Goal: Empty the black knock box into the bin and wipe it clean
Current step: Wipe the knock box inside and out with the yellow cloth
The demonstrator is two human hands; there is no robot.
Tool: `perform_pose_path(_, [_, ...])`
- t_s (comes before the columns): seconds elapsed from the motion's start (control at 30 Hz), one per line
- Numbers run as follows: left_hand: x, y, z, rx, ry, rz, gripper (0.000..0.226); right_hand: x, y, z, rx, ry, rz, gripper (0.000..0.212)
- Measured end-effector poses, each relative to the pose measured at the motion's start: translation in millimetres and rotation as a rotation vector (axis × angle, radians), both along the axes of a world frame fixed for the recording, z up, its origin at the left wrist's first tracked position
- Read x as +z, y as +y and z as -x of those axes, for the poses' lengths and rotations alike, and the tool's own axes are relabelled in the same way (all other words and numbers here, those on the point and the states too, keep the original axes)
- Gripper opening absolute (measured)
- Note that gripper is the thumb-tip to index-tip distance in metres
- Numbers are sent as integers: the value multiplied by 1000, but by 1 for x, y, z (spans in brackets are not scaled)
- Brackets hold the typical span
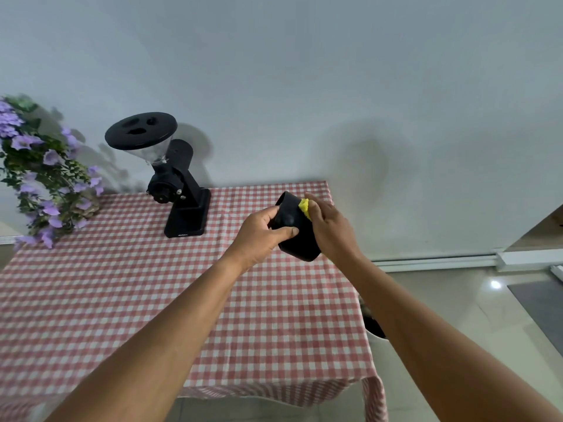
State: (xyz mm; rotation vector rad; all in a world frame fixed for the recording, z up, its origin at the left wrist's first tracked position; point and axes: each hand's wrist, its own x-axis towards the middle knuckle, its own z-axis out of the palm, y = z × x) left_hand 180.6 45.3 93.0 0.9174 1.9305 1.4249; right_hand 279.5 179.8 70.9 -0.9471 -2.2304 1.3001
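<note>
The black knock box [297, 239] is held up above the table's far right part, tilted with its mouth pointing away and up. My left hand [262, 236] grips its left side, thumb across the front. My right hand [330, 228] presses a yellow cloth [304, 206] against the box's upper right rim; only a small bit of the cloth shows past my fingers. The inside of the box is hidden. A bin [374, 325] shows as a dark opening with a white rim beside the table's right edge, mostly covered by my right forearm.
A table with a red-and-white checked cloth [122, 300] fills the foreground. A black coffee grinder [176, 184] stands at its back, left of the box. Purple flowers [45, 178] hang over the far left corner. Tiled floor [457, 300] lies to the right.
</note>
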Motion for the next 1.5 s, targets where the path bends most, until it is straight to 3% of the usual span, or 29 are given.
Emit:
perform_pose_path(0.13, [6,1,3,-7,46,24,27,-6,-14,-4,88,105,-315,43])
perform_pose_path(0.3, [1,0,-7,-39,31,31,25,8,-1,2,28,-36,5,42])
perform_pose_path(0.5, [4,1,-8,-9,4,9,17,12,-14,-4,126,57,-252,41])
perform_pose_path(0.57, [7,1,-10,-41,60,15,29,11,-3,-1,82,78,-11,41])
perform_pose_path(0.67, [10,2,-13,-94,151,53,50,11,13,-3,-14,90,560,53])
perform_pose_path(0.77, [11,3,-8,-155,207,136,63,4,14,-8,-50,96,677,55])
perform_pose_path(0.97, [18,10,-13,-121,260,261,66,1,-4,-9,-138,394,653,25])
perform_pose_path(1.03, [20,13,-18,-100,210,225,65,-5,-11,-7,-156,389,512,27])
perform_pose_path(1.13, [20,15,-23,-46,169,145,50,-21,-18,-5,-200,366,345,53])
perform_pose_path(1.23, [12,14,-23,35,194,103,31,-17,-26,-13,-197,339,172,51])
perform_pose_path(1.4, [5,9,-34,69,207,-27,39,-16,-27,-14,-62,273,-250,54])
perform_pose_path(1.5, [0,6,-38,15,232,-42,42,-2,-10,-8,-126,326,29,50])
